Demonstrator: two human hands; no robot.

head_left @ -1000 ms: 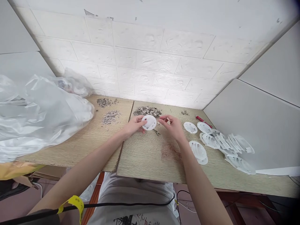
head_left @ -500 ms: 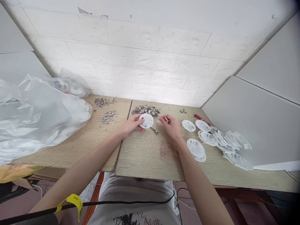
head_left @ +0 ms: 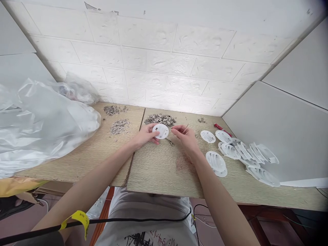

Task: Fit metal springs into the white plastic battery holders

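Monitoring, I recorded the left hand (head_left: 145, 136) clamped on a white disc (head_left: 163, 132), left of the right hand (head_left: 187, 138), fingers together.

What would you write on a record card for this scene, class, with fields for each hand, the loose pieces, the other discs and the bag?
Left hand: grips a round white disc by its edge, thumb on top
Right hand: beside the disc, fingertips apart from it; anything pinched is too small to tell
Loose pieces: a large heap behind the hands; a nearer pile and a farther pile to the left
Other discs: at right, several overlapping
Plastic bag: far left
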